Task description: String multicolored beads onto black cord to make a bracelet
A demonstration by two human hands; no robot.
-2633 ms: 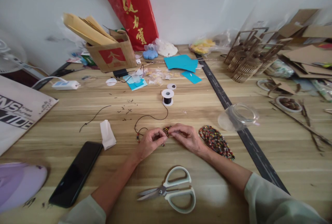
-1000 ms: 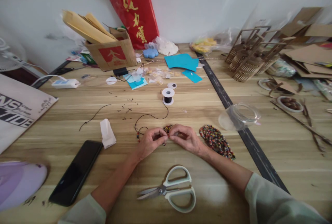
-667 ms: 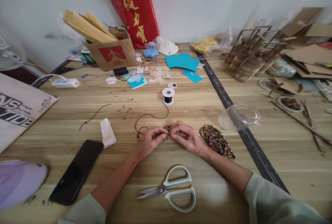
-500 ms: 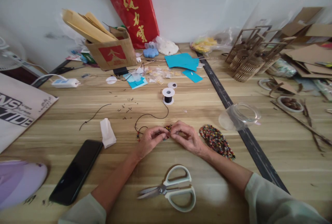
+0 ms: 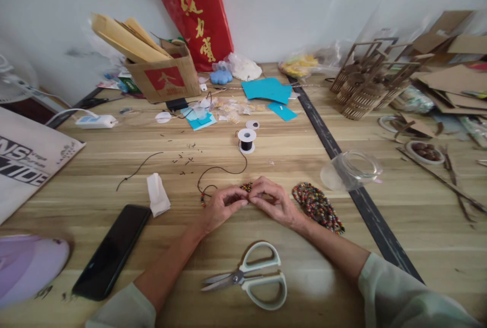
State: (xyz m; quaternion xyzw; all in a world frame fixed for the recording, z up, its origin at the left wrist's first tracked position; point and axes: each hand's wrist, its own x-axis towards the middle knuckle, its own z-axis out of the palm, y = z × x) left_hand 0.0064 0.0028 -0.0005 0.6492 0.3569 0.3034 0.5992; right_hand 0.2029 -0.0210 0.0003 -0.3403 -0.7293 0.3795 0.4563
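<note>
The left hand (image 5: 219, 208) and the right hand (image 5: 274, 200) meet fingertip to fingertip on the wooden table (image 5: 289, 166), both pinching a small bunch of colored beads (image 5: 246, 186) on black cord (image 5: 218, 170) between them.

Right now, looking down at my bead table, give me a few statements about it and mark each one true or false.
1. The left hand and right hand meet at the bead cluster. True.
2. The scissors lie beyond the thread spool. False: the scissors lie nearer the person than the hands; the thread spool is farther off.
3. The phone lies left of the left hand, screen dark. True.
4. The bead pile sits left of the phone. False: the bead pile lies just right of the right hand.
</note>
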